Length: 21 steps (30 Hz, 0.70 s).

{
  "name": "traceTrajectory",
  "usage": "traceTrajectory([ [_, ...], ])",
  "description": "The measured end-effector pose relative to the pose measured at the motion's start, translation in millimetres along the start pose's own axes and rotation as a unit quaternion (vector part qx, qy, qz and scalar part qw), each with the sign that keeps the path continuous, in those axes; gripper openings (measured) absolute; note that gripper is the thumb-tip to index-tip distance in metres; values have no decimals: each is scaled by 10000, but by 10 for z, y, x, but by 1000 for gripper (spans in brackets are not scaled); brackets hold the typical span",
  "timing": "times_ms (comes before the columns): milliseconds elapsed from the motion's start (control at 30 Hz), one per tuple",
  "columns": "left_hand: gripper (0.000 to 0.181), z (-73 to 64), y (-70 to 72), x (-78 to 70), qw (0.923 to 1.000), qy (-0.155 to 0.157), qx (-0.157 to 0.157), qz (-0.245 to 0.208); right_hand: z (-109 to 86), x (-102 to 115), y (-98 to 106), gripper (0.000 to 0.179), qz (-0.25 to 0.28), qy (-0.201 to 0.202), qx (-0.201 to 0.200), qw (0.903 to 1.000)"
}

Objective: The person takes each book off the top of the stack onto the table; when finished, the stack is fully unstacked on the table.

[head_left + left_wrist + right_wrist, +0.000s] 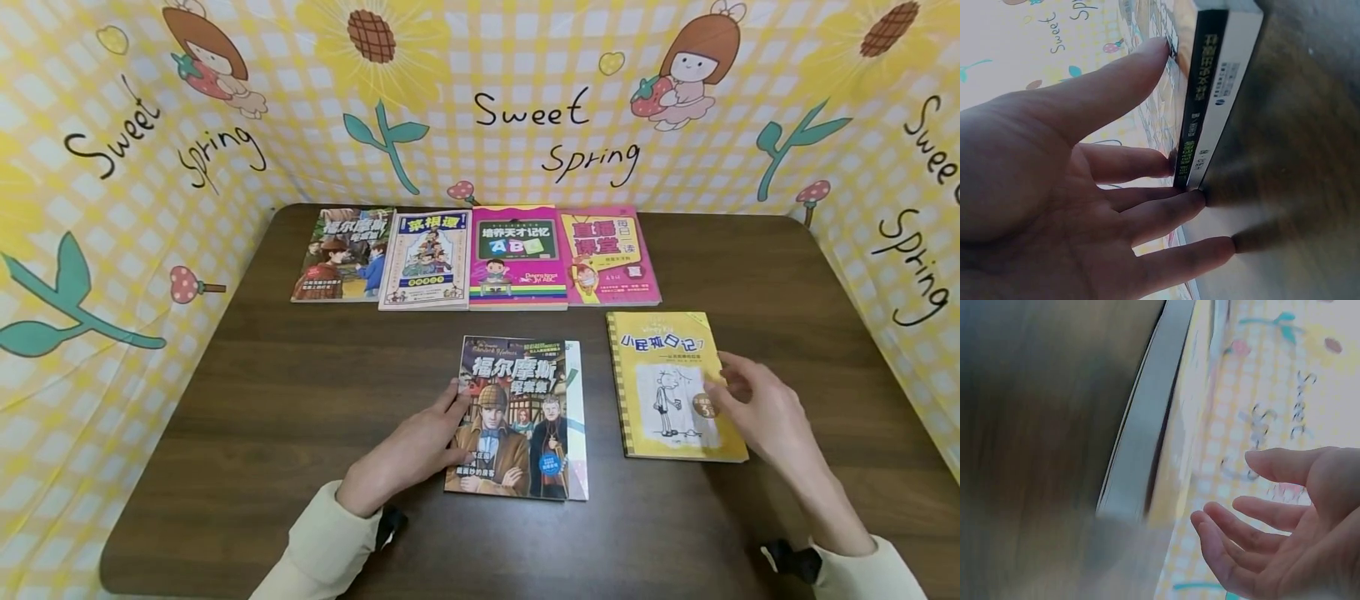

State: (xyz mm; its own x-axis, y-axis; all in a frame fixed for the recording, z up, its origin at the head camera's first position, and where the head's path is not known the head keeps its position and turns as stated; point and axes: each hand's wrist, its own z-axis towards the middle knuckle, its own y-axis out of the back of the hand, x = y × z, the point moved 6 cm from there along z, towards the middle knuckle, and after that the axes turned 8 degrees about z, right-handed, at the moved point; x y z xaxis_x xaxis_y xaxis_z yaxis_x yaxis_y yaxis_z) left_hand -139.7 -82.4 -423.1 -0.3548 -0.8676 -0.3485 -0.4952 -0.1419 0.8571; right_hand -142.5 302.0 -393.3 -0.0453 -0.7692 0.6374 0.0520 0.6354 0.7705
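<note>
A dark comic-style book (pixel 510 425) with a detective in a brown coat on its cover lies on a white-spined book (pixel 577 433), whose right strip sticks out. My left hand (pixel 416 450) touches the left side of this pair, thumb at the cover. In the left wrist view its fairly straight fingers meet the black and white spines (pixel 1200 106). To the right lies a yellow book (pixel 671 417) with a line-drawn figure. My right hand (pixel 765 408) is at its right edge; the right wrist view shows loosely bent fingers with a gap to the book (pixel 1166 425).
Along the back of the brown table (pixel 300 375) several books lie in a row: a detective book (pixel 341 258), a white-and-blue one (pixel 426 287), a pink ABC book (pixel 517 287) and a pink-and-yellow one (pixel 637 275). Yellow checked cloth (pixel 510 58) surrounds the table's back and sides.
</note>
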Motion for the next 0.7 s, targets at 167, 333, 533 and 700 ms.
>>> traceTrajectory([
  [167, 75, -5, -1, 6, 10000, 3, -47, -37, -136, 286, -202, 45, 461, 502, 135, 9976],
  [333, 75, 14, 2, 15, 9998, 12, -199, 91, -279, 522, -528, 39, 929, 1021, 729, 9877],
  [533, 74, 38, 10, 9, 9989, 100, -295, 361, -411, 721, -852, 49, 551, 1864, 1326, 9719],
  [700, 76, 50, 14, -10, 9982, 147, -321, 474, -471, 793, -1022, 60, -171, 2424, 1567, 9573],
])
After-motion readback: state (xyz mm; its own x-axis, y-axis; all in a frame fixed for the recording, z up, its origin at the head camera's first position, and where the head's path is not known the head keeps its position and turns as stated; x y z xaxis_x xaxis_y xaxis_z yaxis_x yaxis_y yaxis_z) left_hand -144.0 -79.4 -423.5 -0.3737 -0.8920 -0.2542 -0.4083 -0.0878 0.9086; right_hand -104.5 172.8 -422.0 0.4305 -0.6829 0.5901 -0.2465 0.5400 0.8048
